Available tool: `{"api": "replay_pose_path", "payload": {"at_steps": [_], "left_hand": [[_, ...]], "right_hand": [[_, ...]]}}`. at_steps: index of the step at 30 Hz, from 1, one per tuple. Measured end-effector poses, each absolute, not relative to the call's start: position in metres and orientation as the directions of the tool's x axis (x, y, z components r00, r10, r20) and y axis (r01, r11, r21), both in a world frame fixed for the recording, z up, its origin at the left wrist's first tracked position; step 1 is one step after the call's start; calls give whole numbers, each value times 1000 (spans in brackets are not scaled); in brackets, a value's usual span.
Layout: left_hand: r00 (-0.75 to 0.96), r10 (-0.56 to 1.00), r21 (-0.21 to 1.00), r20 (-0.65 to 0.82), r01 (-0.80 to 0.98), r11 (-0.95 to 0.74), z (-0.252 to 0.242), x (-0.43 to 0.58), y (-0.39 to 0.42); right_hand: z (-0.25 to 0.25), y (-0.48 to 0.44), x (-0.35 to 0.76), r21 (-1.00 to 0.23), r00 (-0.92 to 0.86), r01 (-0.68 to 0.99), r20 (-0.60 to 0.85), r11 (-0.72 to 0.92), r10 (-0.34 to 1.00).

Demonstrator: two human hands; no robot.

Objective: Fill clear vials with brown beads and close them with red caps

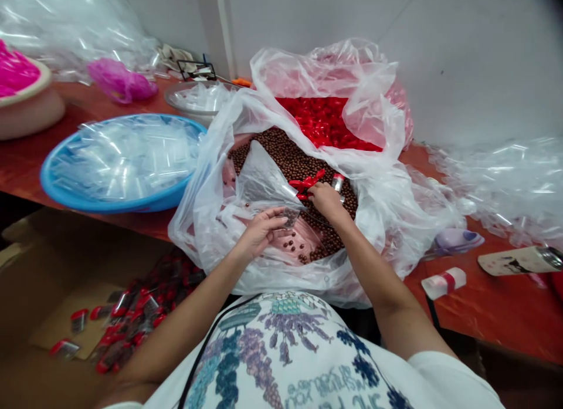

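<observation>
Over a big white plastic bag (197, 192) of small brown balls (281, 148), both my hands are at work. My left hand (260, 232) pinches a small clear plastic container (290, 217) with brown balls in it. A cone-like sheet of clear plastic (261, 174) rests on the balls just beyond it. My right hand (326, 200) is closed, fingertips on one of several red caps (310, 180) lying on the balls. Right beside that hand, a clear container with a red and white end (338, 182) lies on the balls. Some loose balls (292, 243) are scattered on pink plastic nearest me.
A blue basin (57, 189) of clear plastic containers stands left. Behind is an open bag of red caps (314, 118). Filled red-capped containers (132, 315) lie in a cardboard box (26, 303) lower left. A patterned bottle (512, 262) lies right on the red table (488, 309).
</observation>
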State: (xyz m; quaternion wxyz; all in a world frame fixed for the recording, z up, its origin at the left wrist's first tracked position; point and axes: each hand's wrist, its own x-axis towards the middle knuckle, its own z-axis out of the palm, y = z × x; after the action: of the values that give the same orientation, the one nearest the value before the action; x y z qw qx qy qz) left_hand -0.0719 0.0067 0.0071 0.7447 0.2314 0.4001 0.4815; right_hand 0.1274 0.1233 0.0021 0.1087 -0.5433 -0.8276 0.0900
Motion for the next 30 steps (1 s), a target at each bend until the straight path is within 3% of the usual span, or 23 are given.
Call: {"api": "replay_pose_path", "payload": {"at_steps": [4, 6, 8, 10, 11, 13, 16, 26, 30], "left_hand": [[202, 903, 713, -378, -559, 424, 4, -77, 4], [206, 904, 710, -375, -564, 422, 2, -77, 3], [212, 900, 708, -380, -560, 430, 1, -76, 3], [218, 896, 710, -388, -549, 441, 0, -73, 3], [221, 894, 714, -389, -540, 445, -1, -71, 3], [237, 896, 733, -376, -516, 444, -2, -66, 2], [276, 899, 775, -340, -459, 434, -7, -59, 1], [344, 903, 869, -258, -326, 372, -20, -50, -3], [314, 917, 899, -244, -281, 336, -19, -47, -3]], "right_hand": [[0, 112, 126, -320, -384, 858, 121, 402, 915], [1, 103, 128, -409, -348, 829, 157, 381, 924], [3, 92, 130, -654, -263, 694, 158, 301, 952], [5, 80, 132, -912, -191, 389, 59, 131, 980], [6, 73, 132, -975, -187, 221, -15, 27, 982], [8, 60, 132, -991, -222, -2, -132, -136, 966], [10, 45, 132, -973, -255, -95, -182, -212, 950], [0, 31, 129, -990, -274, -6, -133, -139, 953], [-7, 31, 130, -990, -210, 130, -80, -53, 974]]}}
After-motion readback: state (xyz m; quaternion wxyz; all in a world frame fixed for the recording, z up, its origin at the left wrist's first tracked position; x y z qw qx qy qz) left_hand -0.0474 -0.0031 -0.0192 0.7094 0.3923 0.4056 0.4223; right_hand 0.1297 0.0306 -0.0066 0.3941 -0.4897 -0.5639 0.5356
